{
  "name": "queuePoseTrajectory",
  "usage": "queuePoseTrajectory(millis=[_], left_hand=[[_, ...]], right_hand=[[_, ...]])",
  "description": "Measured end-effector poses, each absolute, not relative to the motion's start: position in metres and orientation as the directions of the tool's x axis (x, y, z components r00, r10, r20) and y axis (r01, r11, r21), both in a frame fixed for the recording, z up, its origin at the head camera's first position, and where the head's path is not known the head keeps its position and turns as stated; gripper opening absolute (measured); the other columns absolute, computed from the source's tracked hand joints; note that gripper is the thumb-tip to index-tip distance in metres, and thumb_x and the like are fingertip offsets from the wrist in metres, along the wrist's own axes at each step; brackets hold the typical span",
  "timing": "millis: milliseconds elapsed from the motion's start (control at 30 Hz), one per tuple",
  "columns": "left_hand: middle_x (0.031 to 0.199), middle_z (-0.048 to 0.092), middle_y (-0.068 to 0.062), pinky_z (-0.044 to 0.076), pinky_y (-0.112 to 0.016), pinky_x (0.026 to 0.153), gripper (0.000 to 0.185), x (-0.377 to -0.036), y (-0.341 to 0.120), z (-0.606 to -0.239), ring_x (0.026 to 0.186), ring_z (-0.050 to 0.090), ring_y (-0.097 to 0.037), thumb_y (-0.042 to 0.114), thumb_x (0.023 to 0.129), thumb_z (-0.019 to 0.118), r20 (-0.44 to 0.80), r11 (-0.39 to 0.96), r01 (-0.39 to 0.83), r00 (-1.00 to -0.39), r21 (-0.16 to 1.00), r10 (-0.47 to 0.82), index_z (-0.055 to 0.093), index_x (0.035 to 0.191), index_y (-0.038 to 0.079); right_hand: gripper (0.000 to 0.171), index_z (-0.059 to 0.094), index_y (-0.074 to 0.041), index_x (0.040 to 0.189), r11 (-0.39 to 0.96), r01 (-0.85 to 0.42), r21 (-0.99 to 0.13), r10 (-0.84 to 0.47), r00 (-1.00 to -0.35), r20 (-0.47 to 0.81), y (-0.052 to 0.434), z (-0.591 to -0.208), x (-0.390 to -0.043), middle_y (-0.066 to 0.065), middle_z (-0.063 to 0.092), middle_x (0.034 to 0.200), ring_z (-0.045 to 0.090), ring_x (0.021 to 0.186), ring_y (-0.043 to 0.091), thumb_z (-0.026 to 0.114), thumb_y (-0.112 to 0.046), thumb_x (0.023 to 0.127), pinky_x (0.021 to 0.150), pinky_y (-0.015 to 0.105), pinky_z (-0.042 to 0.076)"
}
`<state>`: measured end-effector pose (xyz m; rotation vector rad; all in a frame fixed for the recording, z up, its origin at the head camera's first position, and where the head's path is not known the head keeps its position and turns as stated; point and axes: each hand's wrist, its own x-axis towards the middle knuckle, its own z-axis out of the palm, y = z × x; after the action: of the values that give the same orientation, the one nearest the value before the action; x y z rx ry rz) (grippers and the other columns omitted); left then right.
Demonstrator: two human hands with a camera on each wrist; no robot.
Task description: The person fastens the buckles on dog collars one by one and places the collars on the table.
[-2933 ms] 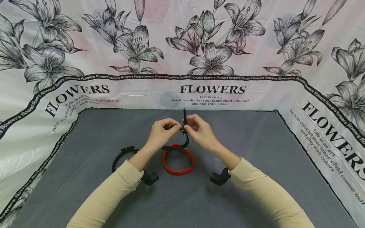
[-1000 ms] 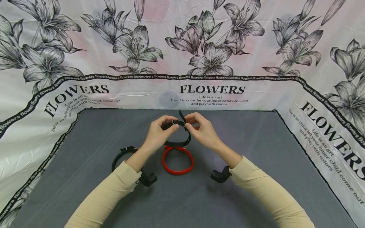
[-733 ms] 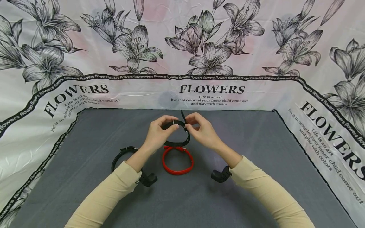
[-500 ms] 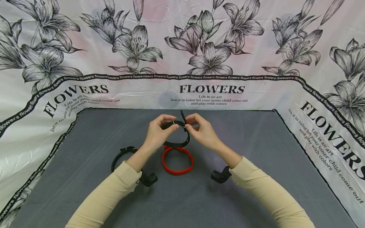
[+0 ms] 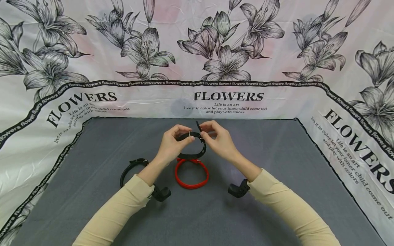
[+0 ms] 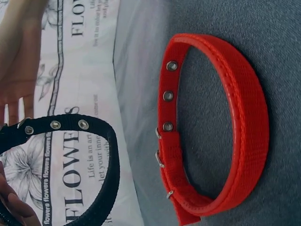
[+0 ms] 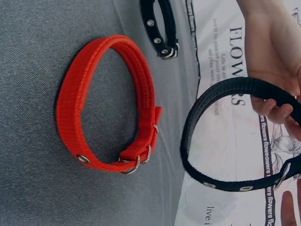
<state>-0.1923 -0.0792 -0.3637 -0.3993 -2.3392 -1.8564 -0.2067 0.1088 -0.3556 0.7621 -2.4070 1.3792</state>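
Since earlier, the black collar [image 5: 192, 145] strap tip sits lower, drawn further through its buckle. Both hands, left hand [image 5: 172, 145] and right hand [image 5: 220, 141], pinch it above the desk [image 5: 277, 164], beyond a red collar [image 5: 192, 172].

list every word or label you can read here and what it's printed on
"FLOWERS": large black letters on the floral backdrop cloth, at centre, left and right.
"Life is an art / live it in color let your inner child come out / and play with colors": small print under each heading.
"flowers flowers flowers...": repeated along the black border band.
Black collar, red collar: no text visible.
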Motion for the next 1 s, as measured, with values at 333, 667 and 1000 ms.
queuePoseTrajectory(millis=[333,667,1000], left_hand=[[0.098,0.063,-0.002,0.046,-0.035,0.085,0.026,-0.191,-0.073,-0.367,0.091,0.058,-0.014,0.018,0.081,0.071,0.252,0.232,0.281,-0.956,0.931,0.147,0.064,0.106,0.012],[0.099,0.064,0.001,0.047,-0.034,0.08,0.023,-0.188,-0.074,-0.364,0.092,0.058,-0.014,0.019,0.082,0.071,0.227,0.253,0.258,-0.963,0.932,0.146,0.065,0.104,0.019],[0.099,0.067,-0.004,0.048,-0.025,0.063,0.025,-0.187,-0.072,-0.361,0.085,0.062,-0.015,0.016,0.081,0.072,0.225,0.215,0.251,-0.964,0.944,0.14,0.066,0.105,0.015]], right_hand=[[0.022,0.059,-0.006,0.111,0.4,-0.552,-0.731,-0.276,-0.833,0.479,0.109,-0.353,-0.206,0.01,0.062,0.107,0.061,0.095,0.021,0.059,-0.011,0.09,0.081,0.039,0.05],[0.019,0.057,-0.008,0.107,0.403,-0.594,-0.696,-0.402,-0.798,0.448,0.111,-0.35,-0.208,0.006,0.06,0.1,0.06,0.091,0.018,0.061,-0.009,0.089,0.079,0.036,0.051],[0.015,0.057,-0.01,0.1,0.436,-0.645,-0.628,-0.529,-0.748,0.401,0.117,-0.344,-0.211,0.003,0.054,0.099,0.057,0.085,0.013,0.062,-0.006,0.087,0.076,0.032,0.051]])
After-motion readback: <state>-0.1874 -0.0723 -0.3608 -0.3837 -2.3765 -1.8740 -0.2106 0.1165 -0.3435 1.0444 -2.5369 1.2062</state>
